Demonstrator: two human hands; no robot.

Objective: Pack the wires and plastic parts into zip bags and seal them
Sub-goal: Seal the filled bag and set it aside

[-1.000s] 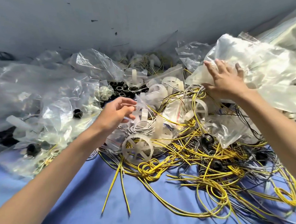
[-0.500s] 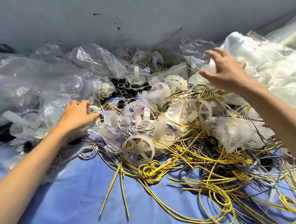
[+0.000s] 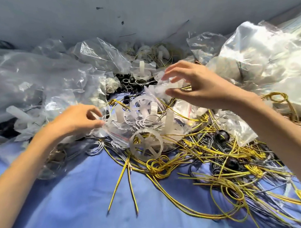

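the person's left hand (image 3: 76, 120) lies low at the left edge of the heap, its fingers curled, with thumb and forefinger closed narrowly on the edge of a clear zip bag (image 3: 120, 131) that has a thin red line along it. that bag lies in the middle of the pile, with white plastic parts showing through it and grey wires (image 3: 146, 122) looped over its top.

the right hand (image 3: 199, 87) hangs higher and further back, fingers spread wide in an arch. a crumpled piece of clear plastic (image 3: 163, 88) sits between forefinger and thumb; the thumb tip is at the plastic, but whether it grips cannot be told.

just in front of the zip bag a white spoked plastic wheel (image 3: 146, 144) stands tilted on the tangle. yellow wires (image 3: 193, 157) sprawl from under it toward the right and toward the camera, mixed with more grey and dark strands, and two loose yellow ends point down onto the blue cloth (image 3: 67, 203) that covers the surface. a black round part (image 3: 222, 135) sits among the wires under the right forearm.

behind the hands lies a cluster of small black rings (image 3: 132, 83). a heap of clear bags (image 3: 38, 80) fills the left side, and a mound of whitish bags (image 3: 266, 59) rises on the right. a grey wall (image 3: 105, 18) closes the back.
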